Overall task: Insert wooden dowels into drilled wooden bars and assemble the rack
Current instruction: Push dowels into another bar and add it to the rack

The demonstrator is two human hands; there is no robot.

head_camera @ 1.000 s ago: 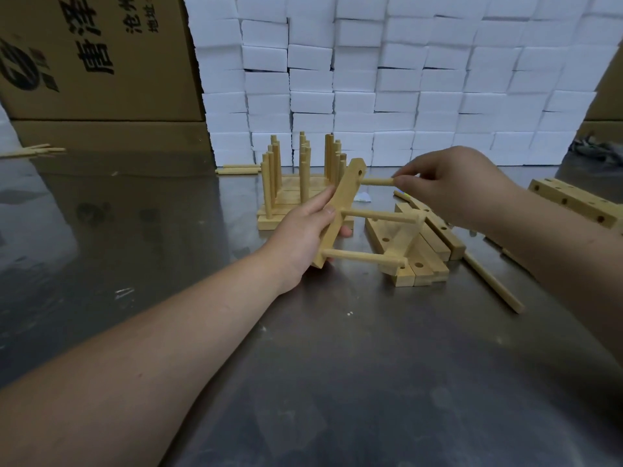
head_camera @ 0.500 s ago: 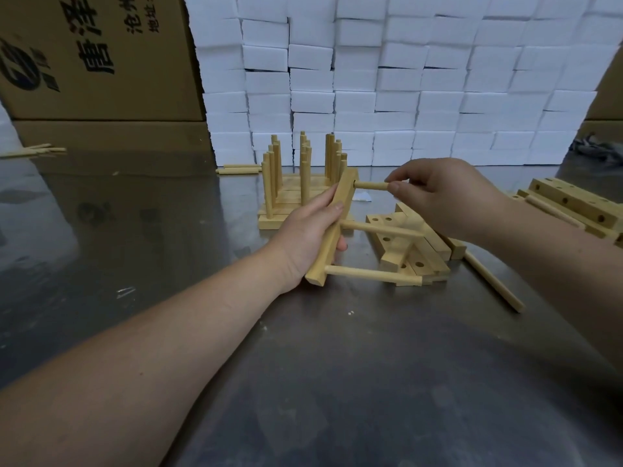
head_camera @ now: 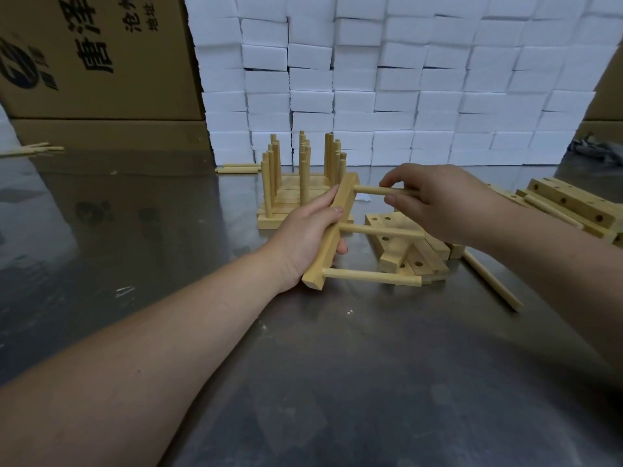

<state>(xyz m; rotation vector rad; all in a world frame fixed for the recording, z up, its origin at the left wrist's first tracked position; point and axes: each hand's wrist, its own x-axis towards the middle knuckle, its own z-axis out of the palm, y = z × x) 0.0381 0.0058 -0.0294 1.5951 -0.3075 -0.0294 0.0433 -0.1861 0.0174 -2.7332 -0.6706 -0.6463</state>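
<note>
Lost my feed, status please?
Left hand grips bar. Right hand pinches top dowel, in its hole. Two dowels seated below. Loose bars close under them.

A dull, scuffed stainless-steel tabletop [head_camera: 337,382] reflects soft light. Behind it rises a wall of stacked white foam blocks [head_camera: 404,79]. To the left stand brown cardboard boxes [head_camera: 101,62] printed with black Chinese characters; more cardboard [head_camera: 611,92] shows at the far right edge
</note>
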